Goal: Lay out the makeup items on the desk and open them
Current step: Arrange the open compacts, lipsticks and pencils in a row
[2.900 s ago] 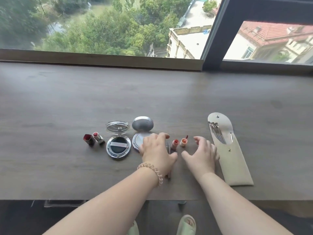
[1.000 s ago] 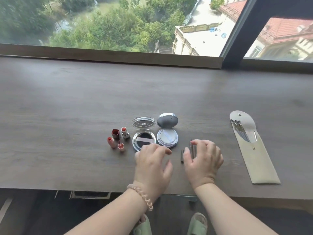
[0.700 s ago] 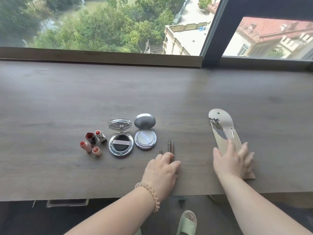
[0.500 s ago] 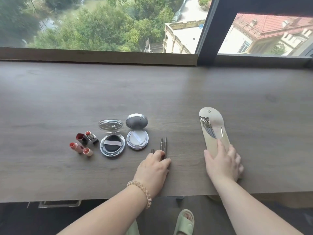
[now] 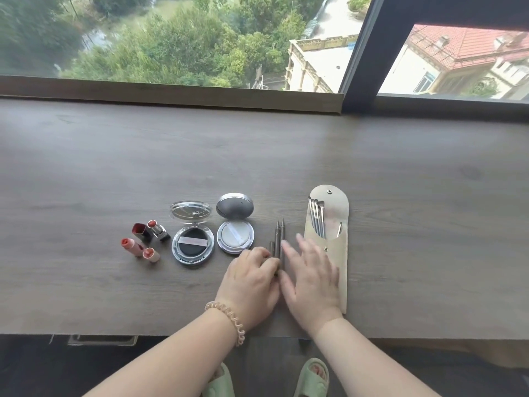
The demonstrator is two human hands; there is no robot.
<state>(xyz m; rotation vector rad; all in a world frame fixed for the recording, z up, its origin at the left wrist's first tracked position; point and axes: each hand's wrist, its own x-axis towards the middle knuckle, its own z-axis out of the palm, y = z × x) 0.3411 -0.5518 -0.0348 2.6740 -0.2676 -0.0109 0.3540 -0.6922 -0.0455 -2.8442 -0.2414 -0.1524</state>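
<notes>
a wide wooden desk runs below a window and carries a single row of makeup items near its front edge. at the right end of the row lies a pale brush pouch, flap folded back, thin brushes showing in its mouth. the right hand lies flat and spread, fingers loose, partly over the pouch's left side and closed on nothing. the left hand is loosely curled beside it, fingertips touching the near ends of the two slim pencils; whether it actually pinches them cannot be told. the pencils lie side by side between the pouch and the white cushion compact, which stands open, as does the black cushion compact just to its left. at the far left, two lipsticks and their caps sit uncapped in a small cluster. step in hand, judged: straightening and closing up the row. the next move likely calls for squaring the pouch against the pencils and perhaps drawing its brushes out.
</notes>
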